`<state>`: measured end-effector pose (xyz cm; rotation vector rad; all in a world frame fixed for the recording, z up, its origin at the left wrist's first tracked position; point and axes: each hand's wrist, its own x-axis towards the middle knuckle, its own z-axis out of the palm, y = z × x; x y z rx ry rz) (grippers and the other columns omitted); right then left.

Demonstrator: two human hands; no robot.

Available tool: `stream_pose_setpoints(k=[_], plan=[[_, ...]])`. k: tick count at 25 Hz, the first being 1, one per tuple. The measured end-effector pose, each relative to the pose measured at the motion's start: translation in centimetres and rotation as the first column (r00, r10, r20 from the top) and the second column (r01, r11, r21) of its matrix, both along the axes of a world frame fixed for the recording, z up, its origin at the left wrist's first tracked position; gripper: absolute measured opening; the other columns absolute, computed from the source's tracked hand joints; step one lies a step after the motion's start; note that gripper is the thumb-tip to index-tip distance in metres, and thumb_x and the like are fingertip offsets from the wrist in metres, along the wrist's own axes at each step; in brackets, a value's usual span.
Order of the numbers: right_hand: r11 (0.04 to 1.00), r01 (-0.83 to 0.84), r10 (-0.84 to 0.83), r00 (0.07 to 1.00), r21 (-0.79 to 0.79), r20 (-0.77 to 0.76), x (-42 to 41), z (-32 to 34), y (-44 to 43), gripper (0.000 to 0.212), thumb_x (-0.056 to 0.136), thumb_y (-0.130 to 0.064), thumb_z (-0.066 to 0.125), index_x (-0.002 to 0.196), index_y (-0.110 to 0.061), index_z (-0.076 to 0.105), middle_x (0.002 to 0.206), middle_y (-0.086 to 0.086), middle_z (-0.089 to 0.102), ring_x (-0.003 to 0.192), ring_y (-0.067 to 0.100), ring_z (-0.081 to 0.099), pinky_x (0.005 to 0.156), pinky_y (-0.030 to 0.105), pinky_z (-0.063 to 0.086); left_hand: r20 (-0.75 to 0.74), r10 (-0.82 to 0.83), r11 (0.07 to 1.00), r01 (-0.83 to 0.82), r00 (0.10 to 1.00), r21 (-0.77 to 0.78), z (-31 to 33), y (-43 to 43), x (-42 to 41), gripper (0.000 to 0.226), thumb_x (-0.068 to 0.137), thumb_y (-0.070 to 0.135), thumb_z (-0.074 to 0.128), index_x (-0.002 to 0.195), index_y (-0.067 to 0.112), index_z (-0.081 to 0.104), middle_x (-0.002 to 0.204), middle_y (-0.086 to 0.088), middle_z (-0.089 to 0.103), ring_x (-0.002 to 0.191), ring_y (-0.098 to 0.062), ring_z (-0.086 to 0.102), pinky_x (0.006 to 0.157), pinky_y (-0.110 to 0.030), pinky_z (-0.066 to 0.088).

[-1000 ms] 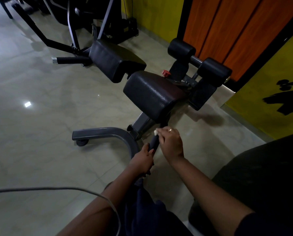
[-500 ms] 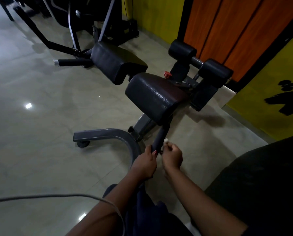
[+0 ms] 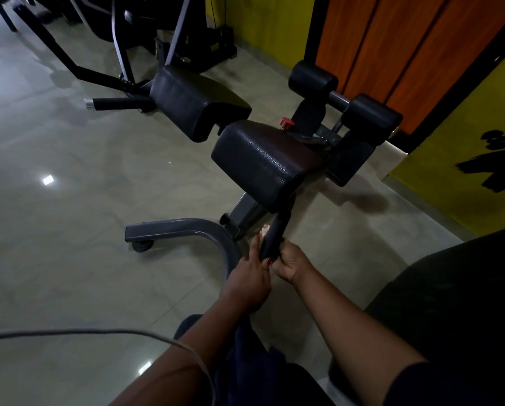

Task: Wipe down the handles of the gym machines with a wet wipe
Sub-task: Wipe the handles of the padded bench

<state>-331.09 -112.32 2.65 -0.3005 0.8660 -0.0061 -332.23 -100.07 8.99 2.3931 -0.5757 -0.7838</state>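
Observation:
The black foam handle [image 3: 274, 234] slants down from under the bench's front pad [image 3: 263, 159]. My right hand [image 3: 289, 263] grips the handle's lower end with curled fingers. My left hand [image 3: 250, 276] lies against the handle's left side with its fingers stretched up along it. The wet wipe [image 3: 264, 229] shows as a small white scrap at those fingertips, pressed against the handle. Most of the wipe is hidden behind the handle.
The bench has a second pad [image 3: 195, 101], two foam rollers [image 3: 345, 98], a red knob [image 3: 286, 123] and a curved grey base foot [image 3: 186, 227] on the tiled floor. Another handle [image 3: 113, 103] sticks out left. A dark padded seat [image 3: 450, 303] sits right, and a cable [image 3: 99, 332] crosses near.
My right hand slid down from the upper handle to its lower end. The wipe, earlier at my right fingers, now sits on the handle's left side at my left fingertips.

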Motion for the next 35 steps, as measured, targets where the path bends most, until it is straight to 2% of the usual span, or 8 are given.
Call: stream_pose_setpoints(k=[7, 9, 14, 17, 20, 25, 31, 35], plan=[[0.996, 0.042, -0.049, 0.996, 0.083, 0.075, 0.2, -0.3, 0.3, 0.023, 0.065, 0.003, 0.071, 0.088, -0.002, 0.068, 0.079, 0.011, 0.07, 0.065, 0.02, 0.071, 0.054, 0.029, 0.057, 0.008, -0.032, 0.999, 0.032, 0.999, 0.013, -0.1, 0.0, 0.4, 0.061, 0.103, 0.035, 0.028, 0.154, 0.025, -0.005, 0.125, -0.021, 0.058, 0.098, -0.027, 0.061, 0.078, -0.032, 0.043], [0.994, 0.079, -0.082, 0.996, 0.082, 0.036, 0.2, -0.1, 0.1, 0.016, 0.075, 0.004, 0.064, 0.091, -0.002, 0.066, 0.08, 0.014, 0.07, 0.07, 0.022, 0.071, 0.061, 0.03, 0.058, 0.005, -0.038, 0.999, 0.038, 0.999, 0.01, 0.1, 0.0, 0.4, 0.06, 0.103, 0.035, 0.028, 0.154, 0.025, -0.003, 0.123, -0.02, 0.059, 0.095, -0.026, 0.062, 0.075, -0.029, 0.04], [0.866, 0.297, -0.406, 0.887, -0.403, -0.22, 2.5, 1.7, -2.1, 0.01, 0.087, 0.004, 0.058, 0.088, -0.002, 0.066, 0.091, 0.013, 0.067, 0.086, 0.024, 0.064, 0.08, 0.033, 0.052, 0.012, -0.023, 1.0, 0.023, 1.0, 0.008, 0.4, -0.1, 0.4, 0.058, 0.104, 0.036, 0.027, 0.154, 0.024, 0.001, 0.128, -0.02, 0.057, 0.104, -0.03, 0.061, 0.077, -0.028, 0.037], [0.415, -0.173, -0.294, 0.903, -0.893, -0.311, 0.1, 3.1, -0.2, 0.017, 0.088, -0.009, 0.064, 0.101, -0.007, 0.074, 0.091, 0.003, 0.068, 0.081, 0.017, 0.066, 0.076, 0.028, 0.053, 0.008, -0.019, 1.0, 0.019, 1.0, 0.013, 0.5, -0.2, 0.3, 0.058, 0.104, 0.037, 0.027, 0.154, 0.024, 0.001, 0.132, -0.019, 0.055, 0.108, -0.03, 0.06, 0.08, -0.03, 0.039], [-0.074, -0.289, -0.176, 0.946, -0.955, -0.273, -0.8, 3.4, 0.5, 0.016, 0.088, -0.01, 0.064, 0.099, -0.006, 0.075, 0.097, 0.007, 0.062, 0.083, 0.02, 0.061, 0.075, 0.027, 0.047, 0.0, -0.018, 1.0, 0.018, 1.0, 0.017, 0.5, -0.2, 0.3, 0.06, 0.103, 0.036, 0.027, 0.154, 0.021, -0.001, 0.134, -0.019, 0.054, 0.109, -0.03, 0.06, 0.081, -0.031, 0.041], [-0.217, -0.504, -0.188, 0.862, -0.836, -0.471, 2.8, 3.4, -1.7, 0.019, 0.086, -0.004, 0.057, 0.095, 0.004, 0.072, 0.095, 0.024, 0.064, 0.093, 0.038, 0.057, 0.08, 0.039, 0.042, 0.007, -0.013, 0.999, 0.012, 1.0, 0.037, 0.7, -0.3, 0.2, 0.062, 0.103, 0.035, 0.028, 0.154, 0.018, -0.002, 0.133, -0.021, 0.054, 0.11, -0.033, 0.06, 0.08, -0.03, 0.039], [-0.641, -0.304, -0.02, 0.924, -0.705, -0.381, 0.6, 4.1, -0.8, 0.003, 0.076, 0.0, 0.071, 0.079, 0.0, 0.073, 0.082, 0.016, 0.067, 0.08, 0.033, 0.063, 0.07, 0.038, 0.053, 0.023, -0.005, 0.999, 0.004, 1.0, 0.047, 1.2, -0.4, 0.0, 0.062, 0.104, 0.034, 0.029, 0.155, 0.016, -0.001, 0.124, -0.021, 0.06, 0.103, -0.032, 0.062, 0.073, -0.028, 0.036], [-0.718, -0.414, -0.003, 0.806, -0.56, -0.592, 1.6, 4.9, -0.2, 0.01, 0.087, -0.004, 0.06, 0.09, -0.006, 0.069, 0.095, 0.011, 0.066, 0.096, 0.03, 0.06, 0.085, 0.033, 0.045, 0.015, 0.005, 0.999, -0.005, 1.0, 0.048, 0.9, -0.5, 0.3, 0.064, 0.103, 0.034, 0.029, 0.154, 0.013, -0.004, 0.123, -0.023, 0.061, 0.103, -0.034, 0.062, 0.074, -0.03, 0.04]])
